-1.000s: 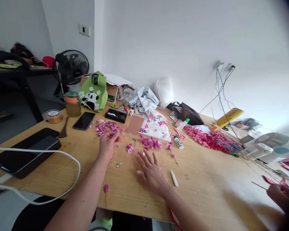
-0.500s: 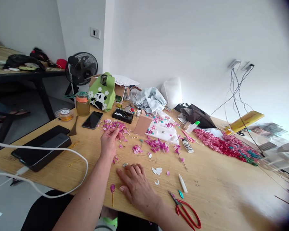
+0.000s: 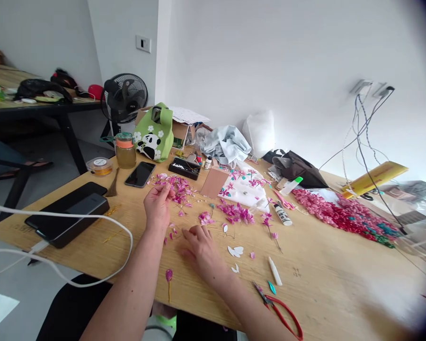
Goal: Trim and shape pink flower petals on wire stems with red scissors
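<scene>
My left hand (image 3: 158,206) is raised over the table with thumb and index finger pinched together beside a pile of pink-purple petals (image 3: 179,188). Whatever sits in the pinch is too small to make out. Lower and to the right, my right hand (image 3: 200,251) is bent over the wood, its fingers loosely apart and slightly blurred. A purple petal on a gold wire stem (image 3: 169,276) lies near the table's front edge. Right of my right hand are white petal-shaped pieces (image 3: 235,251), a white tube (image 3: 274,271), a teal leaf (image 3: 271,287) and red-handled pliers (image 3: 282,312).
At left, a power bank (image 3: 73,222) with a white cable (image 3: 129,237) and a phone (image 3: 140,174) lie on the table (image 3: 326,274). A drink jar (image 3: 125,151) and a green panda bag (image 3: 155,135) stand behind. Pink and red flower bunches (image 3: 335,210) spread at right.
My right hand has lifted from lying flat and drawn its fingers in. The small silvery piece by its fingertips is out of sight. My left hand keeps its pinch; the view has shifted slightly.
</scene>
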{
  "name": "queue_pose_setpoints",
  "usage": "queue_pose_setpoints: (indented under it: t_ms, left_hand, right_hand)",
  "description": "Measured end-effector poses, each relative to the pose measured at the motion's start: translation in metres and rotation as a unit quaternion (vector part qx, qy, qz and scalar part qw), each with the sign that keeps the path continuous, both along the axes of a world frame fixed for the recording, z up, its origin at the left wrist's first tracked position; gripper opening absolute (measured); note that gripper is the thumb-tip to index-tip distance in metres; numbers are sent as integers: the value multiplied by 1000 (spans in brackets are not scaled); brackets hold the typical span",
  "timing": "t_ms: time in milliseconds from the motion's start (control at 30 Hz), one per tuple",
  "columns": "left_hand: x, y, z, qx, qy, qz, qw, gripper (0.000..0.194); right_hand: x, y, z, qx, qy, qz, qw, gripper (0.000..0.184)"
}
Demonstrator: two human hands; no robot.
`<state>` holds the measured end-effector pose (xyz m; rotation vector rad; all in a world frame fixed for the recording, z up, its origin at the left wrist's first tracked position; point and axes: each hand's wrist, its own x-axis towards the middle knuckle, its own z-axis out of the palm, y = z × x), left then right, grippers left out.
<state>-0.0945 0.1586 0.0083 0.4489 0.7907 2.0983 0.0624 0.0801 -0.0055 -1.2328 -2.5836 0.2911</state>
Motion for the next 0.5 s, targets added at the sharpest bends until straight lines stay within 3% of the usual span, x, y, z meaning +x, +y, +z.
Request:
queue_pose_setpoints:
  t_ms: [100,300,500]
  left_hand:
    - [1,-1,1,-1,1,-4,1000,26]
    - [0,-2,1,-5,1,-11,1000,25]
    - [1,-2,1,-11,-1,-15,1000,24]
  right_hand:
    - [-12,17,-2,-24,-7,-31,999,47]
    - [-35,36,-4,-25,-8,-33,999,10]
    - [-53,47,-7,-19,-14,-52,998,11]
